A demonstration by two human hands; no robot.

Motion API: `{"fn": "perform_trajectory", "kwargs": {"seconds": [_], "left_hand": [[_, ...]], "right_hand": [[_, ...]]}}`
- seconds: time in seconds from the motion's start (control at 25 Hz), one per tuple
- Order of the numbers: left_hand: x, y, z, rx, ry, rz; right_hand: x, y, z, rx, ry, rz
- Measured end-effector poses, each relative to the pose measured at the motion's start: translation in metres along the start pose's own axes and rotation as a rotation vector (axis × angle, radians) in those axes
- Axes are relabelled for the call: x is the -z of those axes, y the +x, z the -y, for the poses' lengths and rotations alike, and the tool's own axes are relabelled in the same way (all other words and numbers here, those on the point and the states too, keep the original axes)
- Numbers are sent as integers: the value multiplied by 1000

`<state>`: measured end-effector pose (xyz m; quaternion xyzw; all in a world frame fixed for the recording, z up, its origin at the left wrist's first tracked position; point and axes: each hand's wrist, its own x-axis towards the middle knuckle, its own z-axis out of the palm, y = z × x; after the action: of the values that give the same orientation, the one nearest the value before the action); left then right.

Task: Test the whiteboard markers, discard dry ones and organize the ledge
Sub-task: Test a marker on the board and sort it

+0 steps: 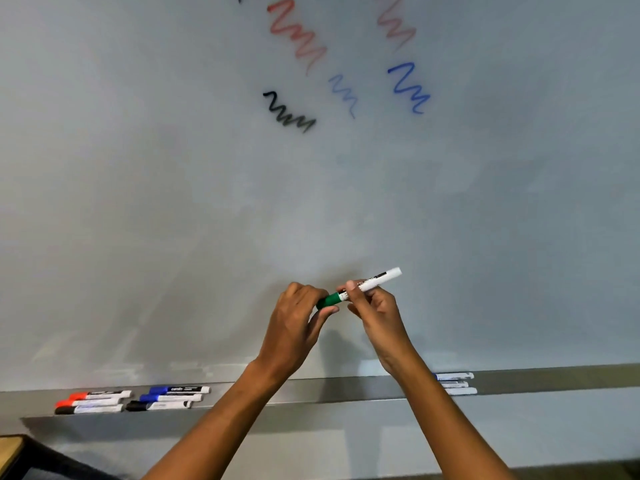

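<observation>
A: Marker (367, 285), green, held level in front of the whiteboard (173, 202), above the ledge (329, 393). Our right hand (375, 308) wraps the white barrel; our left hand (299, 315) has its fingers (323, 311) pinched round the green cap (329, 300). Cap looks seated, or nearly so.

B: Noted. Ledge stock?

A: Red, blue and black markers (131, 400) grouped at the left; white-barrelled markers (455, 384) at the right, partly behind our wrist. Test squiggles above: black (289, 112), two red (298, 32), two blue (408, 86), one of each colour pair faint.

B: Risks from here?

A: We judge three. A jerky pull could send the cap flying or streak ink on our fingers. A half-pressed cap would dry a good marker. Returning it to the wrong group would muddle tested with untested.
</observation>
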<state>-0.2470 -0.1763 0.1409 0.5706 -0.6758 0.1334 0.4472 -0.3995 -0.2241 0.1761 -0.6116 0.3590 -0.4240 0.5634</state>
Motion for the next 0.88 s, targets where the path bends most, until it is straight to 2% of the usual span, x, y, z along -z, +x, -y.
{"fn": "perform_trajectory", "kwargs": {"seconds": [0.12,0.36,0.4,0.48,0.56,0.68,0.88], "left_hand": [[6,6,-1,-54,-28,-22],[23,23,-20,-9,-247,-1],[26,18,-11,27,-300,-1],[35,-5,17,193,-396,-13],[47,-22,37,269,-408,-11],[55,7,24,159,-281,-16],[73,73,-14,-8,-147,-225]], "right_hand": [[-2,-2,19,67,-3,-55],[-26,-12,41,247,-13,-189],[-14,-9,50,289,92,-282],[37,-5,85,432,482,-527],[92,1,134,651,593,-660],[83,11,165,734,436,-570],[9,26,127,623,313,-349]]}}
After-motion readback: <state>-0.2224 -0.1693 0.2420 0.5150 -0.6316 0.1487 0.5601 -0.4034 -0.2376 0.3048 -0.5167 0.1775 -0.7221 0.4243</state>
